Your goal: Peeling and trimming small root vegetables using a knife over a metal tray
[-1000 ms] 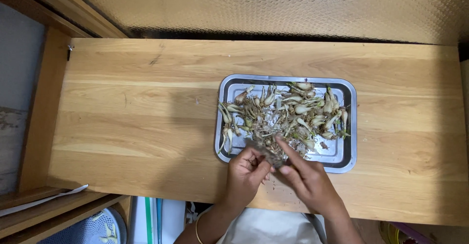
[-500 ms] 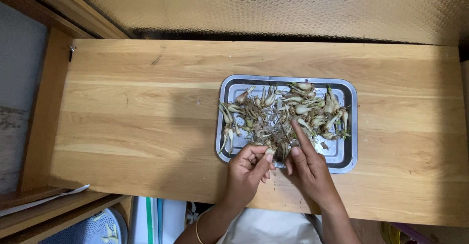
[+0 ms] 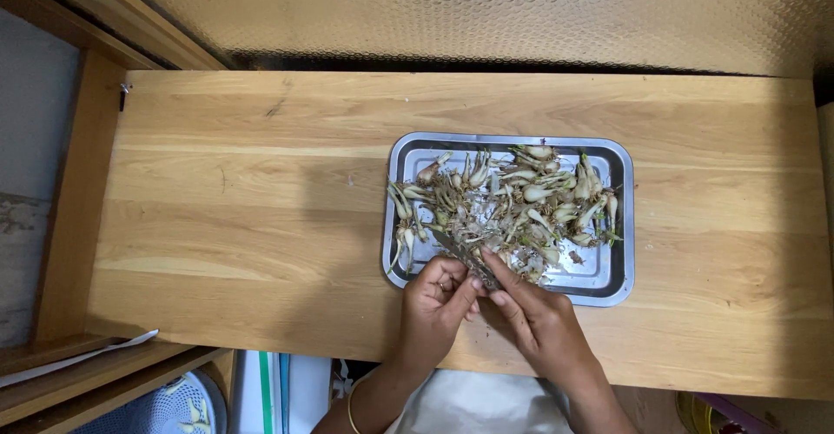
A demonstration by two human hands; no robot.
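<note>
- Knife [image 3: 460, 256] is gripped by curled right hand [image 3: 539, 317] fingers at metal tray [image 3: 621, 288] edge.
- Small bulb is pinched by left hand [image 3: 434, 299] fingertips beside piled bulbs [image 3: 512, 204].

Both forearms are cut off by the bottom edge. What the left hand [image 3: 434, 299] and right hand [image 3: 534, 317] pinch between them at the near rim of the tray [image 3: 621, 217] is covered by their fingers and too small to tell; a thin blade [image 3: 456, 250] pokes out, its handle hidden. The bulbs [image 3: 512, 199] lie tangled, individual pieces hard to separate. A basket [image 3: 169, 408] at lower left and a coloured object [image 3: 721, 412] at lower right are cropped by the frame.
</note>
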